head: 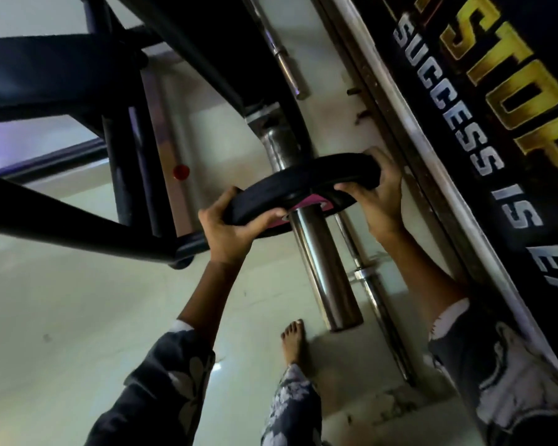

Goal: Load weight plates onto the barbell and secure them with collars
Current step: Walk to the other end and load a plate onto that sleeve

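A black weight plate (306,181) with a pink centre label sits threaded on the chrome barbell sleeve (326,268), roughly halfway along it. My left hand (229,228) grips the plate's near left rim, fingers curled under the edge. My right hand (377,194) grips the right rim, thumb on the near face and fingers behind. The sleeve's free end points toward me, above my bare foot (293,341). No collar shows on the sleeve.
A black steel rack frame (78,217) fills the left and top. A second thin bar (377,300) lies on the pale floor beside the wall. A dark banner with lettering (464,130) covers the right wall. Another bar (287,66) leans further back.
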{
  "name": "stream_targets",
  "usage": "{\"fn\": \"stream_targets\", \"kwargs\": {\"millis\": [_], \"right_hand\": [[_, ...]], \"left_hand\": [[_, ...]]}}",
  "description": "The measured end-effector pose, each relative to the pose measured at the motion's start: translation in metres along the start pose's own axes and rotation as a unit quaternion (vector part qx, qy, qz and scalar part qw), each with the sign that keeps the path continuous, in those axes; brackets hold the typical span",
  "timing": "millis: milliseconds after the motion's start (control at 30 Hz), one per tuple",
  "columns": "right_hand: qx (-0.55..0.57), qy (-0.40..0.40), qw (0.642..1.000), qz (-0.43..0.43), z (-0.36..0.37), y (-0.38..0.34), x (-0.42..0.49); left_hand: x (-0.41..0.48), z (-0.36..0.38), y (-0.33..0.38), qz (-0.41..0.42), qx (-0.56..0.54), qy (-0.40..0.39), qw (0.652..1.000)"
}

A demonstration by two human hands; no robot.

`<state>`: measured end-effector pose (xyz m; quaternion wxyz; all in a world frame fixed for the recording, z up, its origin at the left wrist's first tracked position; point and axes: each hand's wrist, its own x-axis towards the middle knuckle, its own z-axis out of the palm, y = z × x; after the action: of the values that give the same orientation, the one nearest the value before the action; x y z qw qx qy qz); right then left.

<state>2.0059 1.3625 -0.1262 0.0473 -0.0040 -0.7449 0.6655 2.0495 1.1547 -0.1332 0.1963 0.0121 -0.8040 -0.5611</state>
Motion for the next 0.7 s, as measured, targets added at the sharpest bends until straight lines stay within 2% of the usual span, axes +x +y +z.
{"fn": "stream_targets", "kwargs": {"millis": [233, 333, 500, 700], "right_hand": [[-0.005, 0.032, 0.999, 0.008, -0.062, -0.013, -0.175], [-0.034, 0.050, 0.998, 0.020, -0.087, -0.033, -0.251], [-0.085, 0.047, 0.995, -0.022, -0.100, -0.102, -0.337], [-0.043, 0.030, 0.994, -0.094, -0.049, -0.210, -0.397]], "left_hand": [[-0.161, -0.016, 0.065, -0.051, 0.019, -0.037, 0.998], [-0.231, -0.029, 0.100, -0.082, -0.024, -0.054, 0.995], [-0.316, -0.077, 0.176, -0.097, -0.065, -0.007, 0.993], [-0.346, -0.191, 0.268, -0.056, -0.036, 0.069, 0.995]]}}
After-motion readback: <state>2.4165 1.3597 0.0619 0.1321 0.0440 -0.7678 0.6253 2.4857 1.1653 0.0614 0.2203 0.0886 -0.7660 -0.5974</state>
